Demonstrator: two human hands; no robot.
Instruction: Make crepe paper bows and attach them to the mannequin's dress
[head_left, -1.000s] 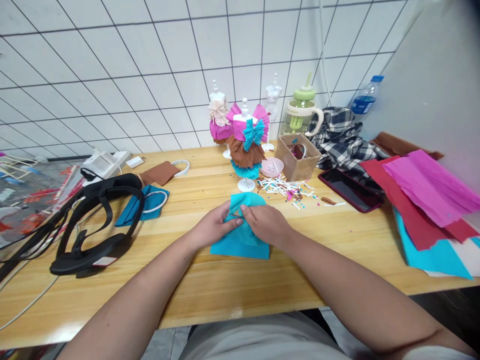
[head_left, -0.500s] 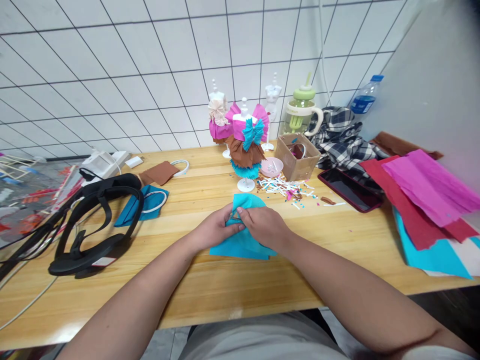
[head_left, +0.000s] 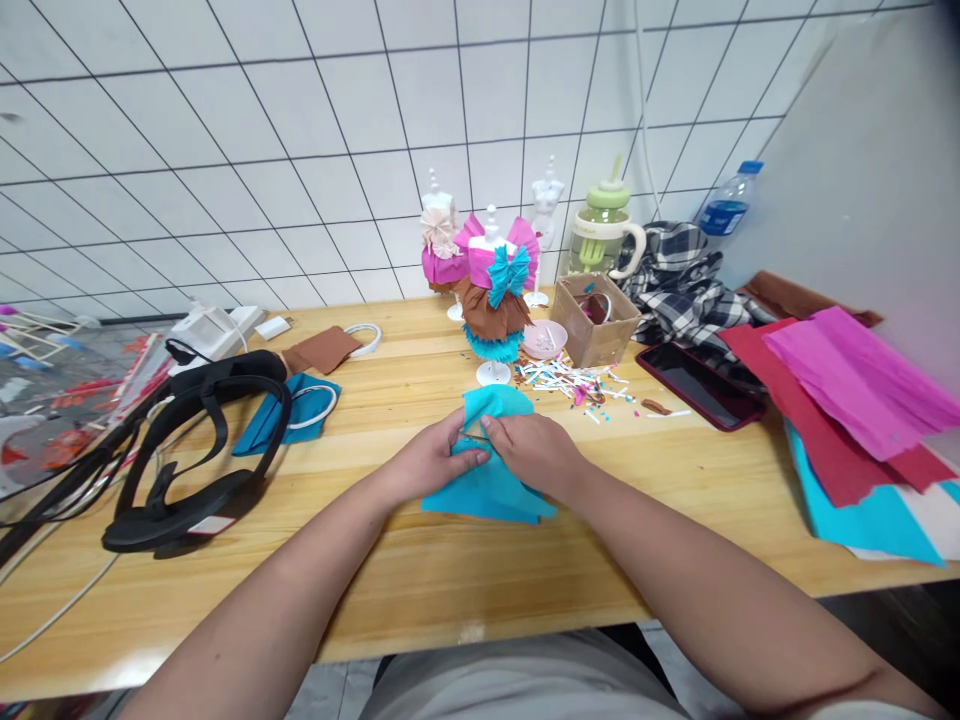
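Note:
A sheet of turquoise crepe paper (head_left: 484, 490) lies between my hands, its rounded top part (head_left: 499, 402) standing up above the thumbs. My left hand (head_left: 435, 458) pinches its left side between thumb and fingers. Closed at the paper's right side is my right hand (head_left: 532, 450), thumb on top. From under that thumb a thin, dark, blade-like tip (head_left: 474, 437) points left across a slit in the paper; it looks like small scissors, mostly hidden by the fingers. Just beyond stands a small dress form (head_left: 491, 290) dressed in pink, brown and turquoise crepe paper.
White and coloured scraps (head_left: 562, 378) lie near a pink dish (head_left: 544, 340) and a cardboard box (head_left: 598, 325). A phone (head_left: 701, 385) and stacked crepe sheets (head_left: 847, 400) are at right. A black headset (head_left: 195, 450) and cables are at left. More dress forms stand behind.
The view has tilted up slightly. Both hands keep almost the same place on the turquoise paper; the blade-like tip at the slit shows at a slightly different angle.

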